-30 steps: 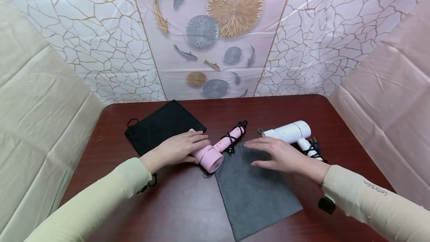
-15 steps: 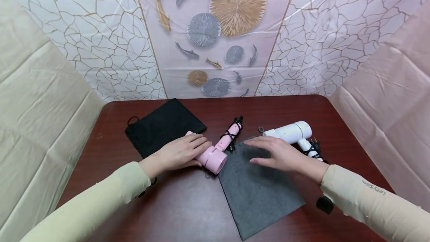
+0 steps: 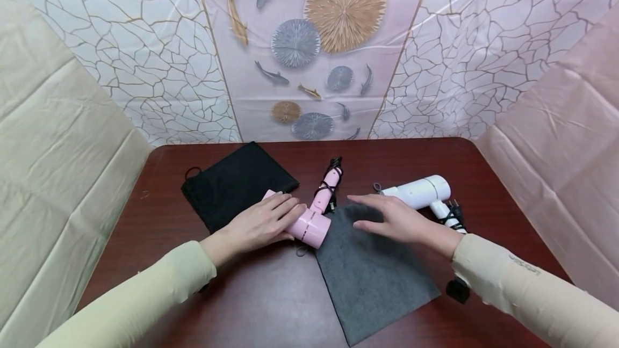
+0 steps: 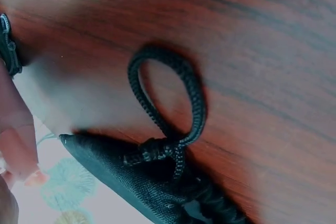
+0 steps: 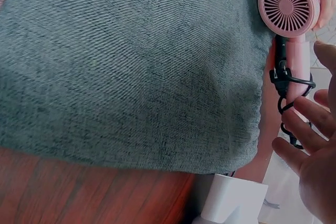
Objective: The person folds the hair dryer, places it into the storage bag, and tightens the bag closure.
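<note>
My left hand (image 3: 258,222) lies over the barrel of a pink hair dryer (image 3: 311,228), fingers curved across its top and the thumb low on the near side. The dryer's handle, wound with black cord, points toward the back of the table. In the right wrist view the pink hair dryer (image 5: 289,6) shows its round slotted grille. My right hand (image 3: 398,219) hovers with fingers extended over a flat grey cloth bag (image 3: 377,283), holding nothing. The bag's far left corner lies close to the pink dryer.
A white hair dryer (image 3: 423,191) with wrapped cord lies just beyond my right hand. At the back left lies a black cloth bag (image 3: 242,181); its cord loop (image 4: 197,93) fills the left wrist view. A patterned wall sheet (image 3: 309,58) hangs behind the table.
Under my left hand the pink hair dryer has turned counterclockwise, its handle swinging left and away from me. The right hand has shifted slightly left, still above the grey bag.
</note>
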`<state>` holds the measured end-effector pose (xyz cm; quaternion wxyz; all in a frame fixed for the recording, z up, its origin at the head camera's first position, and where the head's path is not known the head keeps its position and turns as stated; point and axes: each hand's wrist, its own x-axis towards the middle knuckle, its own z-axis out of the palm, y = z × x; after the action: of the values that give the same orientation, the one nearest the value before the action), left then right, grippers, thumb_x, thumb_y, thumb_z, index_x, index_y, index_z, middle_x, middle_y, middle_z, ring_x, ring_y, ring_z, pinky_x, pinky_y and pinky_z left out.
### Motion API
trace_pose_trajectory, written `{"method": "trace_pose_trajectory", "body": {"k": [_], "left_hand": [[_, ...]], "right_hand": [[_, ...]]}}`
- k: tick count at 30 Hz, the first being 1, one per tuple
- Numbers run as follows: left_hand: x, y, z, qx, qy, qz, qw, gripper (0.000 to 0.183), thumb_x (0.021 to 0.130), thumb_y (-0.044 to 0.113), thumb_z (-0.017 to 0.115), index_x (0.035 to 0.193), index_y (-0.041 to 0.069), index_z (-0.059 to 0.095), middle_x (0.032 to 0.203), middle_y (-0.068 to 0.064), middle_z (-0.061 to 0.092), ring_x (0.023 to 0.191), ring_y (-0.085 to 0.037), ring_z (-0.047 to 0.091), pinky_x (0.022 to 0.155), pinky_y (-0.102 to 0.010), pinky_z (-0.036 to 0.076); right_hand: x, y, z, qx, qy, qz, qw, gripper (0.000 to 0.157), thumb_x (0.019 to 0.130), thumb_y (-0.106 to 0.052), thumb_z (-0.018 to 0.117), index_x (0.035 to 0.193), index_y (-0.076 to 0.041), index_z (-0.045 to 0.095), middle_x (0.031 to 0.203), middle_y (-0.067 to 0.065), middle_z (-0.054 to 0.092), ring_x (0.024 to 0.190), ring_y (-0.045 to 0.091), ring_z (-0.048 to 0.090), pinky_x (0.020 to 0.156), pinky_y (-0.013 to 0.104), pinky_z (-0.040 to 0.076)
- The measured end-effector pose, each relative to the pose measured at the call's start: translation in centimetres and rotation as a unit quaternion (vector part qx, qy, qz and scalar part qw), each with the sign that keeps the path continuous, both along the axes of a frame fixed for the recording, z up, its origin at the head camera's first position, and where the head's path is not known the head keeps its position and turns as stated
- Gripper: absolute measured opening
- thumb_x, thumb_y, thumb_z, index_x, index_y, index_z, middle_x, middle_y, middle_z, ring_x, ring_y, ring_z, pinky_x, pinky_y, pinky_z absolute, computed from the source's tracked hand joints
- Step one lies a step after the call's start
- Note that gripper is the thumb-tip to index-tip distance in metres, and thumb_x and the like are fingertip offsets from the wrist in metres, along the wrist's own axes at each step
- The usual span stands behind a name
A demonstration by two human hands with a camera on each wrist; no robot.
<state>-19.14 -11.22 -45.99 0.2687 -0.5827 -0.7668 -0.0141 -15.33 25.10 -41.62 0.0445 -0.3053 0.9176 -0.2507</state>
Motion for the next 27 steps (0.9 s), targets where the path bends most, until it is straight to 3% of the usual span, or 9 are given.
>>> {"method": "trace_pose_trajectory", "body": {"k": [5,16,21,27], "left_hand": [[0.2,0.0,0.1,0.003,0.025,0.005,0.9997,0.067,0.093,0.038,0.082,0.142,0.000,0.060,0.134,-0.017,0.066,0.127,-0.033,0.063,0.115,-0.045,0.049],[0.7,0.1,-0.1,-0.003,0.010,0.018,0.9998,0.066,0.095,0.042,0.080,0.141,-0.001,0.061,0.133,-0.017,0.068,0.126,-0.032,0.065,0.116,-0.044,0.049],[0.8,0.0,-0.1,0.006,-0.065,0.039,0.9971,0.065,0.094,0.039,0.083,0.142,0.000,0.062,0.134,-0.017,0.069,0.126,-0.033,0.065,0.112,-0.043,0.052],[1.1,-0.3,0.3,-0.002,-0.172,0.076,0.9822,0.065,0.096,0.038,0.082,0.147,0.004,0.059,0.141,-0.015,0.065,0.131,-0.033,0.061,0.113,-0.044,0.051]], "right_hand": [[-0.6,-0.3,-0.1,-0.015,-0.024,-0.006,1.000,0.065,0.102,-0.036,0.075,0.157,-0.010,0.054,0.152,0.011,0.061,0.141,0.031,0.058,0.113,0.055,0.050],[-1.3,-0.9,0.0,-0.024,-0.033,-0.005,0.999,0.063,0.103,-0.034,0.074,0.157,-0.009,0.054,0.151,0.013,0.063,0.140,0.032,0.059,0.112,0.057,0.049],[-1.3,-0.9,-0.2,-0.020,-0.026,0.004,0.999,0.061,0.104,-0.034,0.073,0.156,-0.009,0.055,0.151,0.013,0.062,0.140,0.033,0.059,0.112,0.057,0.049],[-1.3,-0.9,-0.4,-0.017,-0.025,0.007,1.000,0.061,0.104,-0.034,0.073,0.156,-0.009,0.055,0.151,0.013,0.062,0.141,0.033,0.058,0.113,0.057,0.048]]}}
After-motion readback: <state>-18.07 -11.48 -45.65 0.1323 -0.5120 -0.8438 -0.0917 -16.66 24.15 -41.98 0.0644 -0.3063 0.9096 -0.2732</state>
